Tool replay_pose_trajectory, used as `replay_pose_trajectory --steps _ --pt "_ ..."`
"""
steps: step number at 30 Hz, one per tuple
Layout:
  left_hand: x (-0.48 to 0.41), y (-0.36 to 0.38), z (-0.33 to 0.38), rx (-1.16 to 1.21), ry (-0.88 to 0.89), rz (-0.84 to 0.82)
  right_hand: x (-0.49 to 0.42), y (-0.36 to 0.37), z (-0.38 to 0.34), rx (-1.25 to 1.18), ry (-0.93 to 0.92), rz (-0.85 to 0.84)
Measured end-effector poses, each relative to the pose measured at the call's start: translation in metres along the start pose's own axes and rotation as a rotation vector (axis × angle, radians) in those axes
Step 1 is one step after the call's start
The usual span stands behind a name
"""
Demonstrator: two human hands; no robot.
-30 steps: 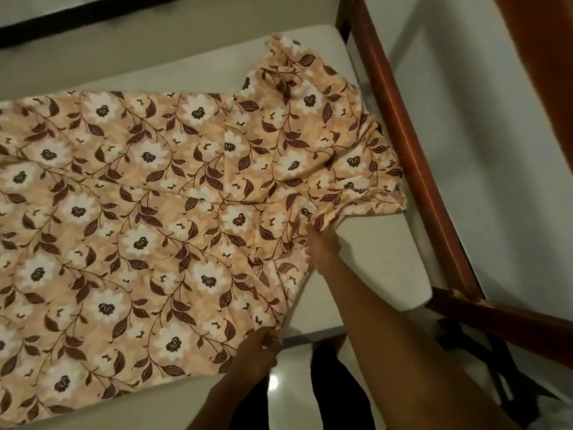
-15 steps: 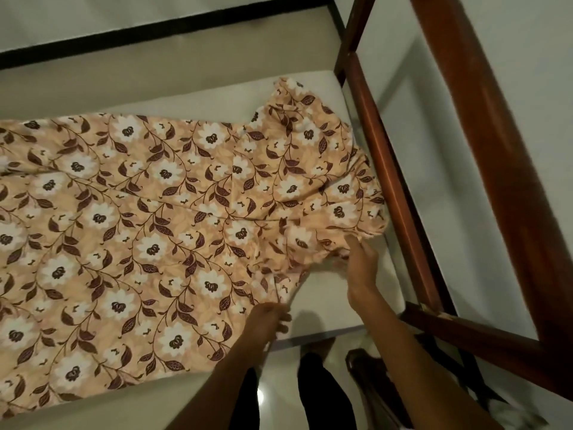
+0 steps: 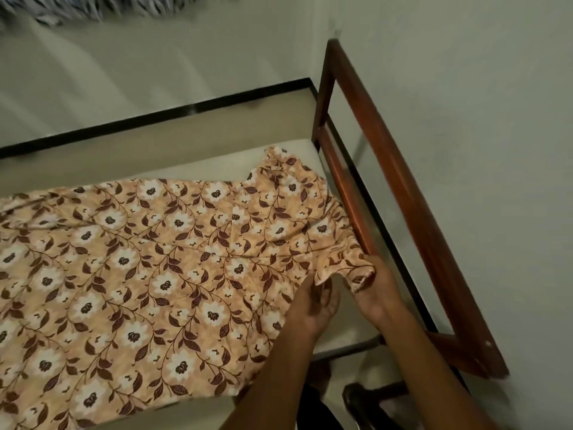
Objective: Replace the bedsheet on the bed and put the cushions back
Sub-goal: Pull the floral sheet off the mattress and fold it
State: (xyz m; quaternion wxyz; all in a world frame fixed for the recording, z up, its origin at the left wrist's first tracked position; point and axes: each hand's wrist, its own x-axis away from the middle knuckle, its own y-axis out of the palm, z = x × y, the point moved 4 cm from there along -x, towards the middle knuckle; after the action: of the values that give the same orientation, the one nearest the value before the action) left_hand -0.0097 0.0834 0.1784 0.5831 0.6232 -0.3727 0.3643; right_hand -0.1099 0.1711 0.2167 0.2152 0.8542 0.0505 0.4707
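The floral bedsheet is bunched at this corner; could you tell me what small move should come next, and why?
Probably draw the bedsheet corner toward the person and over the mattress corner: the right hand grips the gathered edge beside the wooden rail, the left hand is at the hem, and that mattress corner lies bare.

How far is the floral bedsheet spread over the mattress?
Partly spread: the bedsheet is wrinkled, its corner bunched in the right hand and left hand, and bare mattress shows beyond it.
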Motion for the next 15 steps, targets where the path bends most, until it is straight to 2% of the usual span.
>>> replay_pose_trajectory --steps 9,15 --pt "0.06 0.015 0.003 0.007 0.224 -0.036 0.028 -0.013 -0.002 -0.21 0.15 0.025" --pt "0.093 0.018 -0.002 -0.213 0.337 0.101 0.034 -0.002 -0.002 -0.225 0.157 -0.011"
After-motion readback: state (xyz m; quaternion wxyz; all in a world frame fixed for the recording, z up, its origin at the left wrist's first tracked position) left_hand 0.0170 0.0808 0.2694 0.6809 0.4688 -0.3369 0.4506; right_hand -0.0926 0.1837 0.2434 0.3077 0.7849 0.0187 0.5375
